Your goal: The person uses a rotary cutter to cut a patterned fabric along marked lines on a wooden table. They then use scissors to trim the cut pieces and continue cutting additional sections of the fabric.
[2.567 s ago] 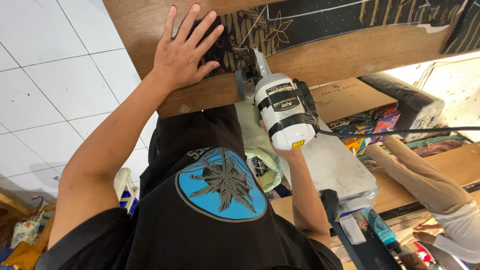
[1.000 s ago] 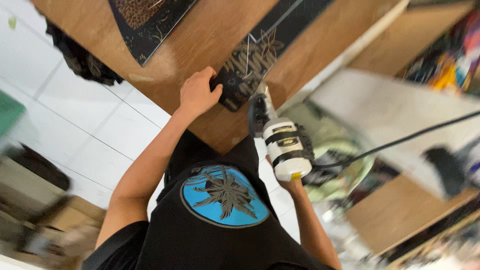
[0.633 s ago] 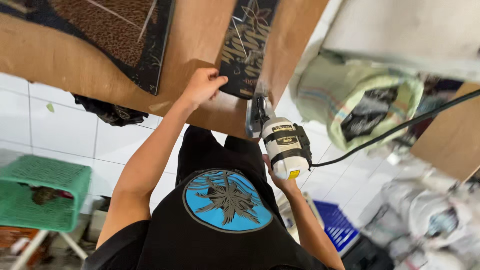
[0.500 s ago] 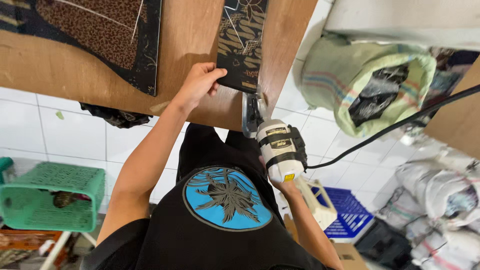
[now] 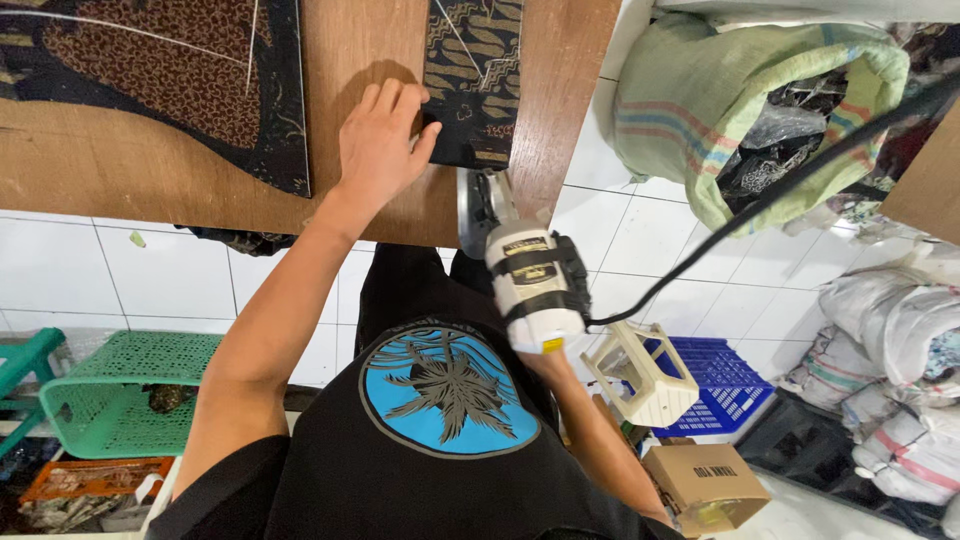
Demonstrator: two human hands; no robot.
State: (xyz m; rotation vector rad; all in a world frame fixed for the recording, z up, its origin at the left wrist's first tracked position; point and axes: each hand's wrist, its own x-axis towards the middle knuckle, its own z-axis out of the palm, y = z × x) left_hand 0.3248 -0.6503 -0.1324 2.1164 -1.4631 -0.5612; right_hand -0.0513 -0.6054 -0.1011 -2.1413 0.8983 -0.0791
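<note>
Head view: my left hand point(image 5: 378, 150) lies flat, fingers spread, on the wooden table point(image 5: 120, 180), fingertips pressing the near-left corner of the dark patterned fabric strip point(image 5: 472, 80). That strip runs lengthwise away from me. My right hand is hidden behind the white electric cutter point(image 5: 530, 280) it grips; I cannot see how its fingers sit. The cutter's blade end meets the table edge just below the strip, right of my left hand. A larger brown patterned piece point(image 5: 180, 80) lies well left.

Garment-cutting workshop: patterned fabric point(image 5: 470, 80) on plywood table point(image 5: 150, 170), stuffed sacks point(image 5: 700, 110).
</note>
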